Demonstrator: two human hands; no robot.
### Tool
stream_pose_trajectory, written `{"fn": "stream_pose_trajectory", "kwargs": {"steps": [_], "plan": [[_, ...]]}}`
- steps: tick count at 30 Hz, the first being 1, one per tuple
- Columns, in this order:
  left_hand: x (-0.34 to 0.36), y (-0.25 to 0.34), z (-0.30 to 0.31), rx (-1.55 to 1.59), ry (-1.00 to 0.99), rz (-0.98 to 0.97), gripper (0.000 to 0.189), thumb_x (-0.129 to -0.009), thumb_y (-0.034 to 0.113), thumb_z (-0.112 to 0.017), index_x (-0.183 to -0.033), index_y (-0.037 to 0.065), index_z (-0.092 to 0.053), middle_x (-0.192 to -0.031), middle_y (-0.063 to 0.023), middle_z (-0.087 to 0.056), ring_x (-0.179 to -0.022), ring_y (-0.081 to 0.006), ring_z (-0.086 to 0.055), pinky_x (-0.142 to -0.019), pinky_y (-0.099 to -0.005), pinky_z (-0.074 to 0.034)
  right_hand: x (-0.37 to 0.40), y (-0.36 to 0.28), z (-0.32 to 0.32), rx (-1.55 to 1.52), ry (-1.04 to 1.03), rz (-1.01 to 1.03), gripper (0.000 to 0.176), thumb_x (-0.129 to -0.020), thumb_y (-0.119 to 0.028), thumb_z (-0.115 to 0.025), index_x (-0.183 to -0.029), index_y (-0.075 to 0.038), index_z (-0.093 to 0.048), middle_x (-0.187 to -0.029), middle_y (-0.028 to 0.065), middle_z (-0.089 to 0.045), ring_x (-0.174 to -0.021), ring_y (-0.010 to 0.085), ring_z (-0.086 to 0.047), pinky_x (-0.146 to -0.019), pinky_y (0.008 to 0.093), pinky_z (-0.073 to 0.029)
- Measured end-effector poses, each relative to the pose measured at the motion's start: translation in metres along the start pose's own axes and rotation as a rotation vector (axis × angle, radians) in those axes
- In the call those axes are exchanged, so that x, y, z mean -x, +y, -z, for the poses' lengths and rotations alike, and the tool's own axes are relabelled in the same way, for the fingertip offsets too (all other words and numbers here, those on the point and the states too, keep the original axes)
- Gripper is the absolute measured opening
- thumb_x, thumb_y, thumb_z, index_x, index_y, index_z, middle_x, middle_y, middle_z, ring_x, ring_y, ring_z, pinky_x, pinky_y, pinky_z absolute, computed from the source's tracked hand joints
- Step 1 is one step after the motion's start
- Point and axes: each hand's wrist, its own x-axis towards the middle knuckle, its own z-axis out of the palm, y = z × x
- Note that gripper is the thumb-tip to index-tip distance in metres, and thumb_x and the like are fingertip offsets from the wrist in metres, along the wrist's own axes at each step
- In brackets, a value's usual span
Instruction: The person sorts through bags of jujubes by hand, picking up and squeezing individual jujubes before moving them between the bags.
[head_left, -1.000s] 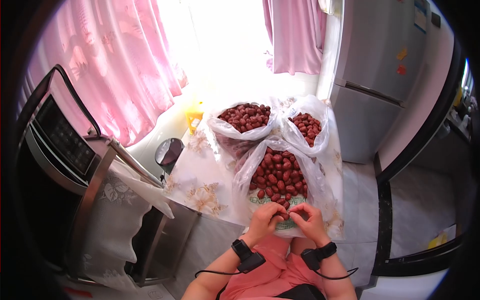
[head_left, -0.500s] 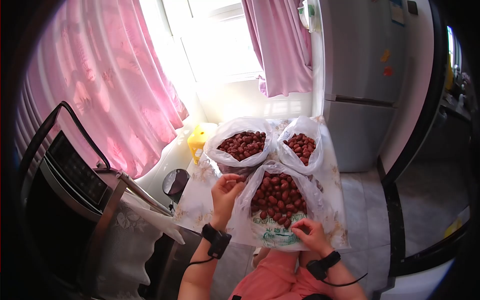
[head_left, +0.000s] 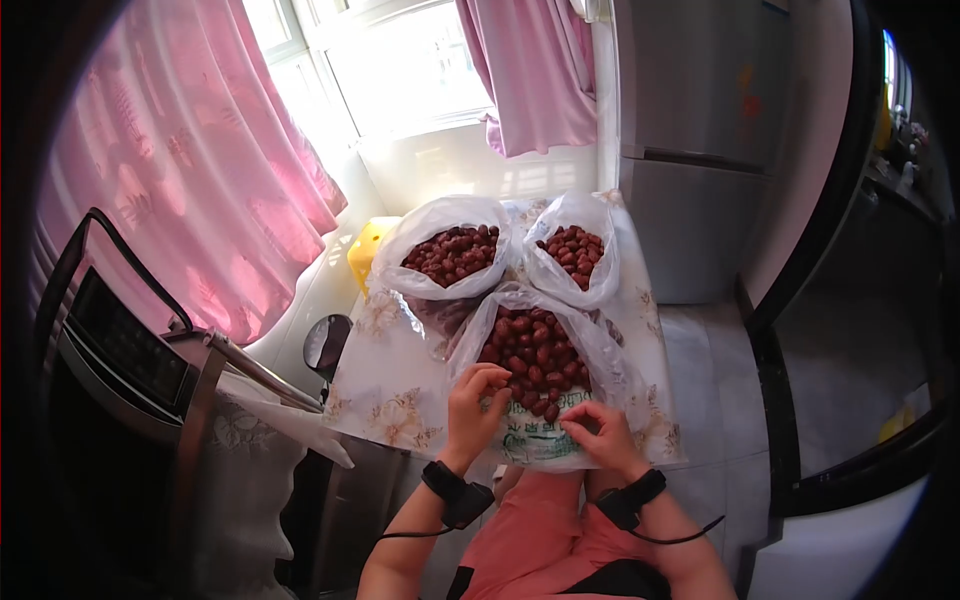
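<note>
The front white plastic bag (head_left: pixel 625 370) lies open, with a heap of dark red dates (head_left: pixel 537 352) in it. My left hand (head_left: pixel 478 408) is at the bag's left edge beside the dates, fingers bent and thumb apart, with nothing visible between them. At the lower right of the heap, my right hand (head_left: pixel 603 436) has its thumb and forefinger drawn together near the green print on the bag. Whether a date is in that pinch cannot be made out. Both wrists wear black straps with a small device and cable.
Behind stand two more open bags of dates, a larger left bag (head_left: pixel 400 262) and a smaller right bag (head_left: pixel 606 272). All rest on a flowered tablecloth (head_left: pixel 385 415). A yellow stool (head_left: pixel 366 250), a black appliance (head_left: pixel 120 350) and a fridge (head_left: pixel 690 220) surround the table.
My left hand has moved from beside the back left bag down and right to the front bag's dates. My right hand stays near the heap's lower edge. The view has shifted.
</note>
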Motion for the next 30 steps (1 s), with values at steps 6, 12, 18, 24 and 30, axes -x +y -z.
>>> {"fn": "stream_pose_trajectory", "kwargs": {"steps": [6, 12, 18, 24, 30], "plan": [[0.033, -0.007, -0.018, -0.244, -0.131, -0.181, 0.028, -0.074, -0.005, -0.071, -0.1, 0.004, -0.068, -0.106, -0.0104, -0.061, -0.098, -0.0261, -0.063, -0.08, -0.0334, -0.052, -0.001, 0.0, 0.0, -0.028, -0.009, -0.011, 0.011, -0.086, -0.01, -0.07, -0.094, -0.002, -0.07, -0.086, 0.0052, -0.069, -0.079, 0.0118, -0.063, -0.072, 0.0268, -0.049], [0.034, 0.0, -0.04, -0.333, -0.193, -0.243, 0.041, -0.072, 0.0, -0.075, -0.111, 0.008, -0.066, -0.102, -0.0109, -0.057, -0.096, -0.029, -0.057, -0.081, -0.0369, -0.048, 0.0, -0.002, 0.0, -0.01, 0.01, -0.031, 0.012, -0.087, -0.009, -0.071, -0.096, -0.002, -0.07, -0.087, 0.005, -0.069, -0.08, 0.0109, -0.063, -0.073, 0.0258, -0.049], [0.037, -0.014, -0.042, -0.241, -0.156, -0.218, 0.039, -0.074, -0.004, -0.072, -0.111, 0.005, -0.064, -0.103, -0.0118, -0.056, -0.098, -0.0296, -0.057, -0.082, -0.0372, -0.048, 0.0, 0.001, 0.0, -0.041, 0.024, 0.003, 0.012, -0.086, -0.009, -0.071, -0.096, -0.002, -0.07, -0.086, 0.0049, -0.069, -0.079, 0.0105, -0.063, -0.072, 0.0256, -0.049], [0.044, -0.021, -0.035, 0.052, -0.144, -0.025, 0.037, -0.076, -0.009, -0.068, -0.11, 0.003, -0.063, -0.099, -0.0114, -0.06, -0.09, -0.0242, -0.064, -0.076, -0.0306, -0.052, -0.001, 0.001, -0.003, 0.015, 0.011, -0.01, 0.012, -0.085, -0.009, -0.072, -0.095, -0.002, -0.07, -0.088, 0.0059, -0.07, -0.08, 0.012, -0.064, -0.071, 0.0259, -0.049], [0.041, -0.008, -0.041, -0.081, -0.204, -0.199, 0.044, -0.077, -0.005, -0.07, -0.12, 0.004, -0.062, -0.093, -0.0084, -0.057, -0.08, -0.0198, -0.062, -0.071, -0.0288, -0.051, -0.001, -0.003, -0.004, 0.104, 0.022, 0.044, 0.01, -0.085, -0.008, -0.071, -0.093, -0.003, -0.069, -0.083, 0.0067, -0.068, -0.076, 0.0156, -0.064, -0.069, 0.0272, -0.049]]}}
